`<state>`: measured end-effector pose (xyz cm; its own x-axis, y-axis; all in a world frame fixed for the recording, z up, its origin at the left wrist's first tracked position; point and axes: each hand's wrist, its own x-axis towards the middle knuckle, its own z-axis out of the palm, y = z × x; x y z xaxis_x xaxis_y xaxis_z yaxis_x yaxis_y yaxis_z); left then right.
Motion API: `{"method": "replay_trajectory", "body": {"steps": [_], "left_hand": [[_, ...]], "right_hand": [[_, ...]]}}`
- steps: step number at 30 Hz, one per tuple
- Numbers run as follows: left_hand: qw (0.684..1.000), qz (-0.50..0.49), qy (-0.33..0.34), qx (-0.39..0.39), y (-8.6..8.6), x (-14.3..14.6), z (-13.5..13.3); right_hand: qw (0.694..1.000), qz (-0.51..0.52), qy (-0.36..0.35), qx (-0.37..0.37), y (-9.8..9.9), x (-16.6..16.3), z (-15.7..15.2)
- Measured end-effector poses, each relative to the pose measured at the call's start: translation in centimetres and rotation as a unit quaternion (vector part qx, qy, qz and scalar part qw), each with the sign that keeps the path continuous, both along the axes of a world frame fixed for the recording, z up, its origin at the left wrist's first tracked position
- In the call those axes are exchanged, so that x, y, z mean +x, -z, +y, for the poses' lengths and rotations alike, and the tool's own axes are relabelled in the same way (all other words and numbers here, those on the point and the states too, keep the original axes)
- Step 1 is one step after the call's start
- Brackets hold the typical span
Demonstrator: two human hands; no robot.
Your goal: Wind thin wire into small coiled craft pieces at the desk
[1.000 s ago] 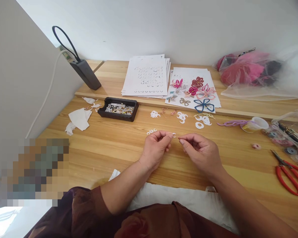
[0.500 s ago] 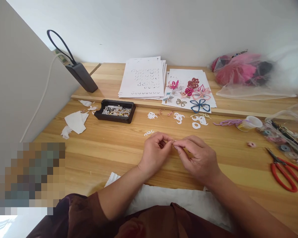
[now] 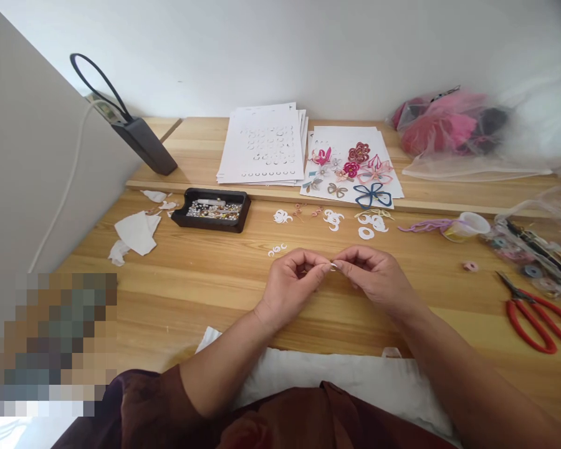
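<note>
Head view: I see the bare right hand [image 3: 378, 274], apart a second ago, now meeting the bare left hand [image 3: 290, 284], both sets of fingers pinching a tiny white curved paper-like piece [image 3: 333, 267] below frame centre, making it two-handed work.

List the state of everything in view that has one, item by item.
Left grip: pinched on a small white piece
Right grip: closed at that same piece
Red-handled scissors: lying flat, apparently shut
Plastic cup: tipped on its side
Black tray: uncovered, holding beads
Printed sheets: stacked
</note>
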<state>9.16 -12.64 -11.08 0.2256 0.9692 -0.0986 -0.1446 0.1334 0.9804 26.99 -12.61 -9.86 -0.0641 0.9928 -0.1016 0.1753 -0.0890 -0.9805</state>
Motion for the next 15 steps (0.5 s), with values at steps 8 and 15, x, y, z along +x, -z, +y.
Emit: {"method": "replay_trajectory", "body": {"steps": [8,15], "left_hand": [[0.996,-0.007,-0.075,-0.051,0.1,0.1,0.3],[0.993,0.041,-0.107,-0.041,0.5,0.0,0.5]], "right_hand": [[1.000,-0.029,0.002,-0.002,0.1,-0.8,-0.5],[0.976,-0.178,0.002,0.123,0.5,-1.3,-1.8]]}}
